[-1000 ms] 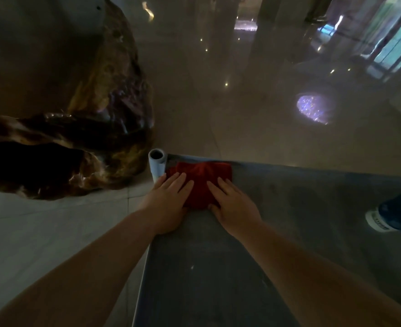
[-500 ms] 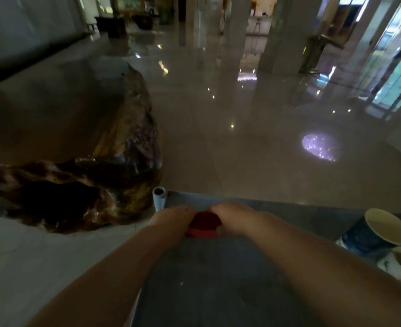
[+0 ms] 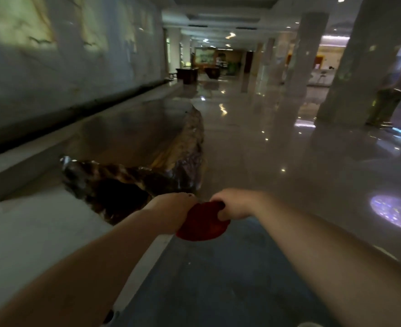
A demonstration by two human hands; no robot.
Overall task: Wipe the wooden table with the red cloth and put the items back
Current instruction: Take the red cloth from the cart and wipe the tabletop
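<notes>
Both hands clutch the red cloth: left hand closed on its left edge, right hand on its top right corner. It hangs between them, above the dark table. A gnarled wood slab lies beyond.

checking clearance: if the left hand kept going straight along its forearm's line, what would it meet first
Probably the dark wooden table just beyond the left hand, which grips the red cloth; depth is unclear.
</notes>
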